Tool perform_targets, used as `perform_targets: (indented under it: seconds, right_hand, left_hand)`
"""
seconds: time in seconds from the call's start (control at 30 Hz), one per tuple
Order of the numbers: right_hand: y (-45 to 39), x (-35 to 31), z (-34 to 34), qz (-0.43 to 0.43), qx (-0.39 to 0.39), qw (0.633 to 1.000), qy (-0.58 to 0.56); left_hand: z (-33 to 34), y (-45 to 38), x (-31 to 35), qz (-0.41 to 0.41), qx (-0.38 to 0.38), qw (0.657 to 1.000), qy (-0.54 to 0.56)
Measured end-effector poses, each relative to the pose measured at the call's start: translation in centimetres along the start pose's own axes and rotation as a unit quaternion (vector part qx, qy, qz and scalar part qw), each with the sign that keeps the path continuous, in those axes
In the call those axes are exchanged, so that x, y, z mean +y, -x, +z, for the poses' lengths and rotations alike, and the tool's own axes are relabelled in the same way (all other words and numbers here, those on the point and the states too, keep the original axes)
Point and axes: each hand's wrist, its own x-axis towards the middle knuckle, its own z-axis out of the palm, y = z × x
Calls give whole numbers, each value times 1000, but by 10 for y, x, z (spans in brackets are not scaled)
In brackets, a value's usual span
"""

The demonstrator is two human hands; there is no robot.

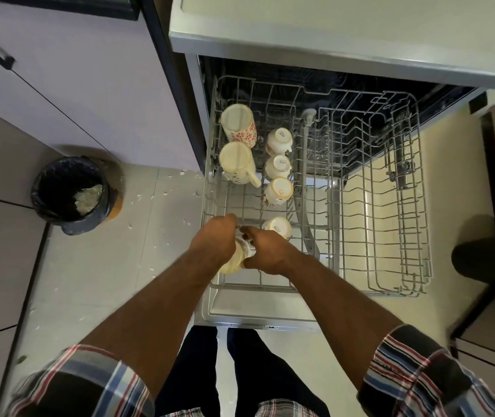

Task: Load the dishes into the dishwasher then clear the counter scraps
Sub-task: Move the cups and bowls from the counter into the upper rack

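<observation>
You're still loading: your left hand (211, 240) and right hand (265, 251) both grasp a mug (235, 257) at the rack's (396, 284) near-left corner. Next, seat it upside down, then release.

Both hands, left hand (214, 239) and right hand (265, 251), grip a cream mug (235, 257) over the pulled-out dishwasher rack (390, 206), where upturned cups (277, 191) stand at left.

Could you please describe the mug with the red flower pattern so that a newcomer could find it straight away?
Start at the pulled-out grey wire dishwasher rack and go to its left column of upturned mugs. The cream mug with red flower print lies farthest back in it. The plain cream mug with a handle in front of it shows no such red print.
</observation>
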Motion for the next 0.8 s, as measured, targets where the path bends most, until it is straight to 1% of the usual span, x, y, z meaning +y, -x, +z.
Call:
perform_targets:
  seconds: [0.1, 0.17, 0.23, 0.3, 0.37, 0.5, 0.63, 0.8]
  right_hand:
    - [-2, -3, -4, 13, 31, 999, -12]
    - [-4, -8, -6, 0, 72, 997, -8]
    - [-4, -17, -9, -8, 130, 989, 63]
    - [-4, -30, -14, 2, 189, 971, 148]
    - [-4, -44, -19, 8, 217, 959, 180]
    - [-7, -78, -30, -8, 231, 948, 220]
    - [-13, -122, -32, -44, 273, 930, 244]
    - [-40, -205, -25, -81, 291, 918, 258]
  left_hand:
    - [1, 4, -1, 41, 73, 996, 40]
    - [0, 8, -2, 79, 135, 986, 58]
    - [-4, 13, -2, 103, 176, 979, 29]
    - [-11, 16, -2, 102, 185, 977, -13]
    - [-20, 17, -5, 76, 178, 981, -28]
    - [-46, 21, -23, 32, 159, 986, -31]
    - [-77, 29, -57, 7, 199, 980, -11]
    - [-129, 44, -125, -16, 232, 973, -13]
